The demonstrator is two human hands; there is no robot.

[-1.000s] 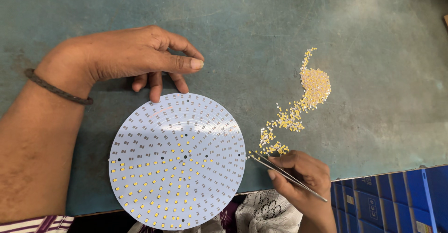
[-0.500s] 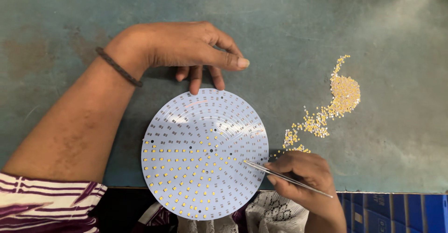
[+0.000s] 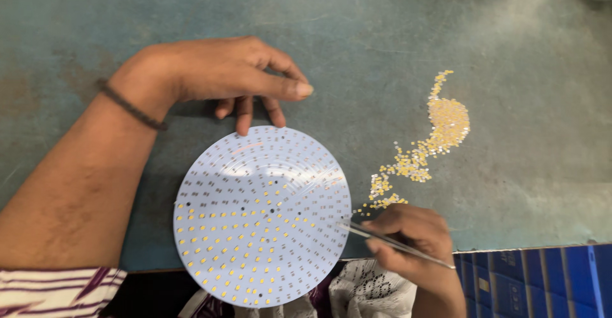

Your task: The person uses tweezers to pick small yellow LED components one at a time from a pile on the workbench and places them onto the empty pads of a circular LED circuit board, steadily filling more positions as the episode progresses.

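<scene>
A round white circuit board (image 3: 261, 216) lies at the near edge of the teal table (image 3: 382, 31), partly overhanging it. Small yellow chips fill its lower left part; the upper right pads are bare. My left hand (image 3: 223, 76) rests flat on the table behind the board, fingertips touching its far rim. My right hand (image 3: 414, 241) grips metal tweezers (image 3: 376, 236), whose tip touches the board's right edge. A dark band circles my left wrist.
A scattered pile of tiny yellow chips (image 3: 440, 127) trails across the table to the right of the board, down toward my right hand. Blue boxes (image 3: 535, 280) sit below the table edge at lower right. White patterned cloth (image 3: 363, 292) lies on my lap.
The tweezers' tip has moved from the loose chips onto the board's right edge. My left hand stays behind the board. The camera view has shifted.
</scene>
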